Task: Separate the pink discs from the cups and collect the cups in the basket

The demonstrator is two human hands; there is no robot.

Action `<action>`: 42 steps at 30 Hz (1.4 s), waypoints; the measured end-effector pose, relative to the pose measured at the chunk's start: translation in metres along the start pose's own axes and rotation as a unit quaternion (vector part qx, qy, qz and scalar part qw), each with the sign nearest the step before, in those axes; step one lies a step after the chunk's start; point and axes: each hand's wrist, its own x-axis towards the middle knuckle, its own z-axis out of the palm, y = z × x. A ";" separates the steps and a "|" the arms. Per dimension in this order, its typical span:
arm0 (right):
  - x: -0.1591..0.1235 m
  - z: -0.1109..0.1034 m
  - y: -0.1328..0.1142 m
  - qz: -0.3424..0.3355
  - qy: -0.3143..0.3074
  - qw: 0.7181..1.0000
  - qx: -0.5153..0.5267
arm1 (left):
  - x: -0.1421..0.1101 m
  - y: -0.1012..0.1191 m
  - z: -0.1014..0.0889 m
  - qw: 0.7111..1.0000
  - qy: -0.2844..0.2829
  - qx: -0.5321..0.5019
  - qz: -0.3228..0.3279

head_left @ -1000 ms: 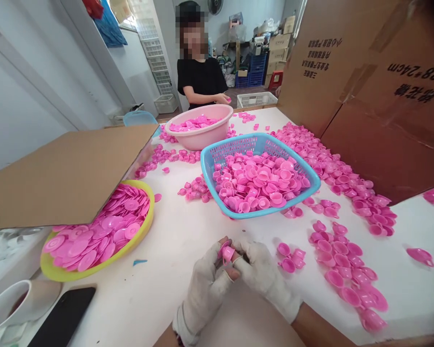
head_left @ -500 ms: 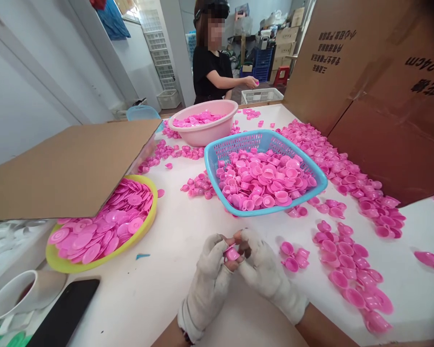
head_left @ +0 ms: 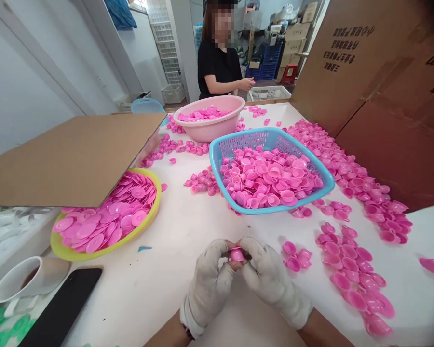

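Both hands wear white gloves with bare fingertips and meet above the near middle of the table. Between them is a small pink toy cup [head_left: 236, 255], with a wider rim or disc along its upper side. My left hand [head_left: 210, 277] pinches it from the left, and my right hand [head_left: 264, 270] closes on it from the right. Fingers cover part of the cup. Just beyond stands a blue basket [head_left: 271, 210] heaped with pink cups and saucer-like pieces. To the right lie a small cluster of pink cups [head_left: 293, 263] and a longer group of spouted pink pieces [head_left: 349, 264].
Pink discs fill a yellow basin [head_left: 155, 212] at left, partly under a cardboard sheet [head_left: 75, 159]. A phone [head_left: 63, 308] and a mug [head_left: 52, 275] lie near left. A pink basin [head_left: 213, 132], a large carton [head_left: 386, 125] and a co-worker [head_left: 219, 70] are farther off.
The view has shifted slightly, so the surroundings sit a little differently. My hands stay together on the cup, with fingers slightly repositioned. The co-worker's outstretched hand has drawn back somewhat.
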 end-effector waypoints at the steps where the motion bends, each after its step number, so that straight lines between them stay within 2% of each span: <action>1: 0.000 0.000 -0.001 0.006 -0.001 1.000 -0.003 | 0.001 0.000 0.000 1.000 -0.003 -0.009 -0.010; 5: 0.002 -0.001 0.001 0.014 0.006 0.999 0.043 | 0.010 0.003 -0.004 0.994 0.006 -0.079 -0.079; 8: 0.003 0.000 0.005 -0.084 0.021 0.995 0.047 | 0.016 0.006 -0.010 0.980 0.031 -0.133 -0.148; 10: 0.005 -0.001 0.006 -0.153 0.005 0.987 0.043 | 0.017 0.008 -0.014 0.977 0.005 -0.144 -0.159; 11: 0.006 -0.002 0.007 -0.161 -0.007 0.985 0.055 | 0.016 0.008 -0.016 0.977 -0.019 -0.148 -0.150; 12: 0.007 -0.004 0.006 -0.146 -0.015 0.986 0.078 | 0.015 0.008 -0.017 0.978 -0.041 -0.152 -0.137; 14: 0.009 -0.008 0.005 -0.060 -0.019 0.985 0.158 | 0.012 0.007 -0.018 0.981 -0.053 -0.155 -0.101; 17: 0.010 -0.014 -0.001 0.076 -0.057 0.950 0.297 | 0.010 0.004 -0.018 0.987 -0.039 -0.149 -0.035; 19: 0.010 -0.017 -0.005 0.113 -0.090 0.922 0.360 | 0.011 0.005 -0.017 0.988 -0.035 -0.151 -0.011; 21: 0.009 -0.016 -0.009 0.120 -0.107 0.911 0.379 | 0.012 0.008 -0.015 0.990 -0.020 -0.138 -0.021; 24: 0.008 -0.014 -0.011 0.102 -0.110 0.922 0.356 | 0.014 0.013 -0.016 0.994 0.018 -0.095 -0.052; 29: 0.005 -0.010 -0.010 0.077 -0.101 0.951 0.282 | 0.011 0.014 -0.016 0.995 -0.024 -0.085 -0.053; 32: 0.003 -0.008 -0.008 0.062 -0.082 0.969 0.226 | 0.009 0.010 -0.011 0.994 -0.014 -0.106 -0.035; 35: 0.002 -0.006 -0.006 0.057 -0.074 0.973 0.213 | 0.009 0.008 -0.007 0.991 -0.002 -0.131 -0.031; 37: 0.002 -0.006 -0.004 0.060 -0.078 0.972 0.214 | 0.010 0.009 -0.007 0.986 -0.014 -0.160 -0.048; 42: 0.002 -0.008 -0.002 0.061 -0.113 0.977 0.171 | 0.011 0.013 -0.010 0.983 -0.027 -0.167 -0.069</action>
